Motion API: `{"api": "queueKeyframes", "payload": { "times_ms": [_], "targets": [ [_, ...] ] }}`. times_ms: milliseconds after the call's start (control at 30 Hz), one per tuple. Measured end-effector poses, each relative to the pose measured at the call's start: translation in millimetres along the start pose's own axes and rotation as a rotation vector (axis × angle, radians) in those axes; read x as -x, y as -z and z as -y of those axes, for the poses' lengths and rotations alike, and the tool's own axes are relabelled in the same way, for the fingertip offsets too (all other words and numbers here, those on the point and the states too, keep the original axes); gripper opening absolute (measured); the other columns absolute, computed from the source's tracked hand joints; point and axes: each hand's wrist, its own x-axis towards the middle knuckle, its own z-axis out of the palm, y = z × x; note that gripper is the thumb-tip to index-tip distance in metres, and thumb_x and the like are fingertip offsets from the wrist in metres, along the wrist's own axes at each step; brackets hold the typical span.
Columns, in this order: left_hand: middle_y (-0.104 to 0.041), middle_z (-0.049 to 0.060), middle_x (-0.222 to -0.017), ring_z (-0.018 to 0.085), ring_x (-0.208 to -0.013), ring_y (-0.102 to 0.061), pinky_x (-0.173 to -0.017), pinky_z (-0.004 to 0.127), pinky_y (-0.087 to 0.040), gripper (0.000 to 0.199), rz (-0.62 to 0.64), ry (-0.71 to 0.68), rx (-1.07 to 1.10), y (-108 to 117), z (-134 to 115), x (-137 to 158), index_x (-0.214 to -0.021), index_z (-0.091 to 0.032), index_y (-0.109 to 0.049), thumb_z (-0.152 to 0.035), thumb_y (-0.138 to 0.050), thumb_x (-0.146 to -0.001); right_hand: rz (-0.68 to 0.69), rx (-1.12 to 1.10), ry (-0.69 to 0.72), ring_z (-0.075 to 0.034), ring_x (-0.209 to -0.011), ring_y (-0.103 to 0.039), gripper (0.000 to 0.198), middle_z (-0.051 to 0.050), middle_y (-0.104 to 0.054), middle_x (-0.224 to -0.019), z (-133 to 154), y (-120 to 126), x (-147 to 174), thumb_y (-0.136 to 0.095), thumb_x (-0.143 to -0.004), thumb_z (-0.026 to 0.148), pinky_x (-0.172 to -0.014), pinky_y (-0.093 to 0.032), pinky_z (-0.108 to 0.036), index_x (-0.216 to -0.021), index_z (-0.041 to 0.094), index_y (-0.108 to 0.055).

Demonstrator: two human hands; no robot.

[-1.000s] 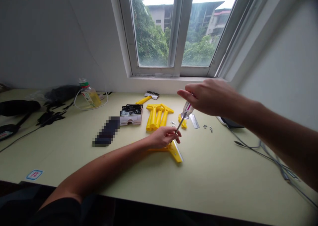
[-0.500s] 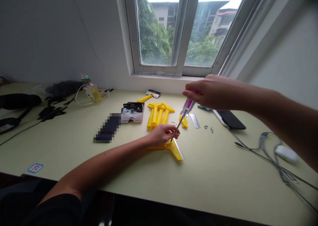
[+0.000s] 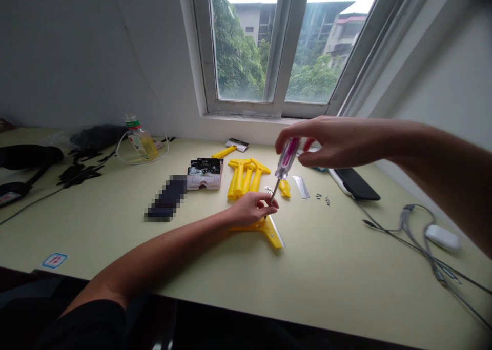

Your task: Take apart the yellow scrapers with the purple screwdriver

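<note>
A yellow scraper [image 3: 270, 232] with a thin metal blade along its head lies on the table. My left hand [image 3: 249, 208] rests over its handle, the thumb and a finger closed round the shaft of a screwdriver [image 3: 286, 159]. The screwdriver has a clear and pink handle and leans to the right, its tip down at the scraper's head. Above, my right hand [image 3: 319, 142] keeps its fingers loosely about the handle, with the thumb apart from it. A screw shows on the near part of the scraper head. The tip's exact contact is too small to tell.
Several yellow scraper handles [image 3: 246, 178] stand behind my left hand. Near them lie a yellow piece [image 3: 285, 188], metal blades [image 3: 302, 187], small screws [image 3: 327, 201] and black-and-white packaging [image 3: 204, 173]. A dark phone-like object [image 3: 359, 184] and cables [image 3: 417, 242] are to the right, a bottle [image 3: 141, 142] far left.
My right hand has loosened its closed grip on the screwdriver handle, its fingers and thumb spreading. The handle shows more and leans slightly further left. My left hand and the scraper stay put.
</note>
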Motion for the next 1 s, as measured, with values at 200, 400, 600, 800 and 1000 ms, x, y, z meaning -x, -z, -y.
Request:
{"api": "queueKeyframes", "payload": {
  "times_ms": [200, 400, 600, 800, 1000],
  "targets": [
    [-0.062, 0.001, -0.081, 0.009, -0.063, -0.048, -0.062, 0.022, -0.041, 0.022, 0.008, -0.035, -0.010, -0.8, 1.4, -0.7, -0.086, -0.013, -0.067, -0.034, -0.065, -0.084, -0.146, 0.217, -0.085, -0.016, -0.053, -0.052, 0.015, 0.000, -0.060, -0.055, -11.5, -8.6, -5.2, -0.061, -0.080, 0.037, -0.052, -0.035, -0.032, -0.077, 0.026, -0.070],
    [-0.061, 0.001, -0.077, 0.009, -0.062, -0.049, -0.057, 0.021, -0.039, 0.027, 0.012, -0.025, -0.002, -0.9, 1.3, -0.5, -0.081, -0.013, -0.065, -0.040, -0.067, -0.081, -0.054, -0.085, 0.077, -0.020, -0.074, -0.062, 0.037, -0.003, -0.070, -0.096, 0.3, -1.9, 2.0, -0.067, -0.075, 0.037, -0.059, -0.046, -0.032, -0.112, 0.031, -0.067],
    [-0.053, -0.003, -0.067, 0.008, -0.054, -0.047, -0.048, 0.020, -0.035, 0.034, 0.023, 0.046, 0.093, -2.1, -2.4, 1.6, -0.079, -0.015, -0.058, -0.047, -0.067, -0.079, -0.047, 0.284, -0.196, -0.018, -0.061, -0.057, 0.039, -0.005, -0.065, -0.071, -3.7, 0.7, 4.9, -0.050, -0.087, 0.056, -0.057, -0.041, -0.032, -0.095, 0.023, -0.069],
    [-0.054, -0.003, -0.070, 0.008, -0.058, -0.048, -0.054, 0.021, -0.038, 0.030, -0.017, 0.002, 0.041, -1.0, -2.0, 0.3, -0.080, -0.015, -0.059, -0.043, -0.067, -0.080, 0.048, 0.215, 0.004, -0.019, -0.074, -0.061, 0.032, -0.005, -0.070, -0.097, 0.9, 1.3, 8.4, -0.052, -0.086, 0.042, -0.059, -0.043, -0.031, -0.111, 0.027, -0.065],
    [-0.059, 0.000, -0.075, 0.009, -0.062, -0.051, -0.059, 0.022, -0.041, 0.023, -0.005, -0.006, 0.038, -1.4, 1.5, -0.5, -0.084, -0.014, -0.063, -0.037, -0.065, -0.083, -0.064, 0.305, -0.081, -0.019, -0.067, -0.060, 0.039, -0.006, -0.069, -0.083, 8.0, -4.3, 1.7, -0.052, -0.085, 0.052, -0.056, -0.039, -0.030, -0.109, 0.025, -0.067]
  ]
}}
